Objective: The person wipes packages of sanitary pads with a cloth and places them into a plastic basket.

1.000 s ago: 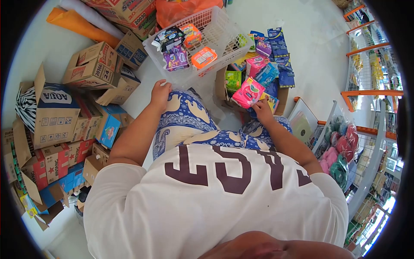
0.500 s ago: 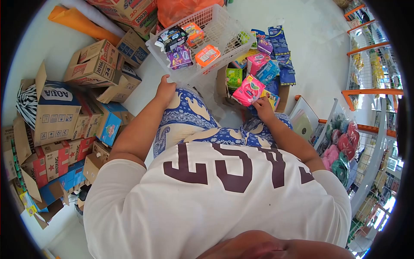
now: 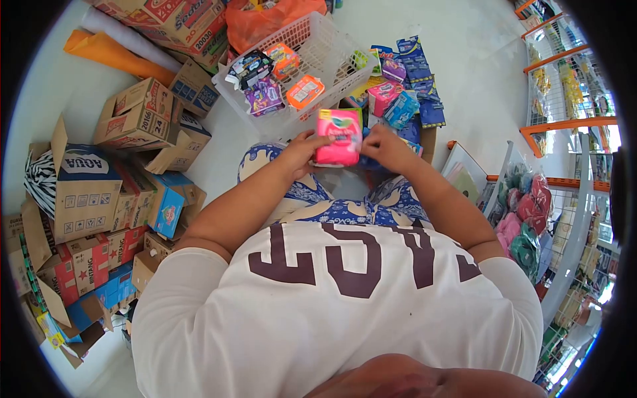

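My left hand (image 3: 304,154) grips a pink pack of sanitary pads (image 3: 339,136) by its left side, thumb across the front, above my lap. Close to the pack's right edge, my right hand (image 3: 389,150) has its fingers curled together; what they pinch, if anything, is hidden. Just beyond is a cardboard box (image 3: 430,140) filled with pad packs, among them a pink one (image 3: 383,98) and a light blue one (image 3: 402,109). A white plastic basket (image 3: 255,125) holds several packs, including an orange one (image 3: 305,92) and a purple one (image 3: 265,97).
Stacked cardboard cartons (image 3: 86,192) line the left side. An orange plastic bag (image 3: 265,23) lies behind the basket. Strips of blue sachets (image 3: 418,69) hang over the box's far right side. Wire shelves with orange rails (image 3: 570,126) stand at the right, near bagged colourful goods (image 3: 527,212).
The pink pack has come out of the box, leftward to above my lap. My left hand has moved from my knee onto it; my right hand has shifted slightly left and nearer.
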The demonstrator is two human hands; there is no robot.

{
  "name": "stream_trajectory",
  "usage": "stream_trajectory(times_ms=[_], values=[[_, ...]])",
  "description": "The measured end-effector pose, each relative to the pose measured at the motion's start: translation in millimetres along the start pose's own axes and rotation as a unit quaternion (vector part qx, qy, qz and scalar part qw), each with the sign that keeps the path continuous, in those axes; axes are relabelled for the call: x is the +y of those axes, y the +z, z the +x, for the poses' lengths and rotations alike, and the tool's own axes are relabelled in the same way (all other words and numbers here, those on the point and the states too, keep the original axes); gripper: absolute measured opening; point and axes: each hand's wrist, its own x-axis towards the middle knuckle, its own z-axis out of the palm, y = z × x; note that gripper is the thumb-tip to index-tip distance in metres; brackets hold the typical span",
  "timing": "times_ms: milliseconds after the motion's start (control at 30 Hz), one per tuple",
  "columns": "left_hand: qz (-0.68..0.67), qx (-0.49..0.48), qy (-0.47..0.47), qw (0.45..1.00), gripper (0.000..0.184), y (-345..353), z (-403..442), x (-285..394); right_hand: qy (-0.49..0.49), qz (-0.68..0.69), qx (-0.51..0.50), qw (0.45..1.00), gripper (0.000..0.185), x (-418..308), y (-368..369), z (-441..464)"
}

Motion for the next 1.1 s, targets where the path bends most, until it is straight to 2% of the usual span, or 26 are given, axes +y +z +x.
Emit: stream_trajectory(times_ms=[33,67,100,133,167,200,267,300,333,367,400,433,467,500,533,600,633,667,700,767,800,867,900,933,1000,1100], values=[[-0.048,-0.017,-0.042,0.998,0.083,-3.1,0.1,4.7,0.066,-0.002,0.060,0.996,0.026,-2.4,-8.9,-0.2],[-0.045,-0.022,-0.039,0.998,0.083,-5.8,5.4,-5.5,0.067,-0.005,0.066,0.996,0.026,-0.3,-5.9,-2.1],[0.020,-0.003,0.098,0.995,0.087,-10.9,14.0,-24.4,0.055,0.023,0.233,0.971,0.026,0.9,1.6,-2.6],[0.089,0.010,0.244,0.966,0.092,-1.2,17.0,-13.9,0.034,0.050,0.405,0.912,0.028,-4.2,-5.4,3.4],[0.202,0.089,0.283,0.934,0.096,1.1,14.7,-14.2,-0.019,0.006,0.414,0.910,0.027,-8.1,-3.4,4.0],[0.205,0.084,0.283,0.933,0.096,-2.5,26.5,-19.1,-0.017,0.005,0.419,0.908,0.027,-18.8,-0.5,4.1],[0.293,0.089,0.438,0.846,0.101,-18.0,54.5,-42.2,-0.124,-0.140,0.386,0.903,0.029,-38.0,7.2,2.2],[0.323,0.079,0.424,0.842,0.105,-13.0,46.8,-39.2,-0.120,-0.139,0.387,0.904,0.029,-38.4,10.4,0.6],[0.325,0.077,0.422,0.843,0.105,-7.6,36.3,-32.9,-0.158,-0.184,0.339,0.909,0.031,-38.6,13.2,-0.5],[0.262,0.013,0.373,0.890,0.103,-2.8,25.5,-25.6,-0.197,-0.229,0.289,0.909,0.033,-38.5,15.2,-0.5],[0.196,-0.051,0.320,0.926,0.101,-1.0,19.9,-22.9,-0.195,-0.226,0.289,0.910,0.033,-33.4,15.7,0.7],[0.197,-0.052,0.317,0.926,0.101,-2.5,19.6,-24.4,-0.167,-0.257,0.284,0.909,0.035,-23.1,14.2,2.6],[0.261,-0.037,0.316,0.911,0.098,-3.6,19.2,-25.8,-0.138,-0.288,0.278,0.906,0.036,-12.7,11.3,3.4],[0.324,-0.023,0.315,0.892,0.095,-4.4,20.1,-27.5,-0.065,-0.311,0.240,0.917,0.034,-4.2,5.5,3.1],[0.325,-0.026,0.314,0.892,0.095,-4.0,22.7,-29.3,-0.062,-0.311,0.241,0.917,0.034,3.2,0.7,2.1],[0.358,-0.023,0.338,0.870,0.093,-3.4,26.1,-31.9,-0.010,-0.266,0.312,0.912,0.034,3.7,-7.1,0.2],[0.358,-0.023,0.337,0.870,0.093,-3.8,28.9,-30.8,-0.036,-0.243,0.346,0.905,0.034,-3.2,-8.3,-1.8],[0.301,-0.022,0.307,0.902,0.093,-4.5,31.6,-30.9,-0.034,-0.242,0.343,0.907,0.034,-11.9,-6.2,-3.7],[0.243,-0.021,0.276,0.930,0.093,-3.5,31.1,-30.9,-0.105,-0.250,0.341,0.900,0.034,-22.1,-3.9,-4.8],[0.225,-0.052,0.279,0.932,0.093,-2.5,27.8,-29.3,-0.223,-0.247,0.295,0.896,0.032,-30.9,5.4,-2.0],[0.207,-0.082,0.283,0.933,0.094,-2.7,26.1,-27.7,-0.223,-0.247,0.295,0.896,0.032,-25.8,10.0,0.0],[0.228,-0.079,0.291,0.926,0.094,-5.8,26.0,-30.5,-0.180,-0.278,0.277,0.902,0.032,-13.9,17.6,3.3],[0.269,-0.075,0.303,0.911,0.095,-6.3,26.0,-29.9,-0.113,-0.257,0.268,0.922,0.029,-12.4,11.7,3.2],[0.310,-0.072,0.314,0.895,0.096,-3.0,21.6,-26.0,-0.113,-0.257,0.267,0.922,0.029,2.1,7.0,6.7],[0.321,-0.092,0.318,0.887,0.099,-0.1,17.9,-24.1,-0.015,-0.198,0.311,0.930,0.027,24.5,-0.9,14.1],[0.308,-0.125,0.314,0.889,0.101,-3.4,20.7,-26.5,-0.013,-0.106,0.349,0.931,0.029,19.7,-7.8,11.4]])
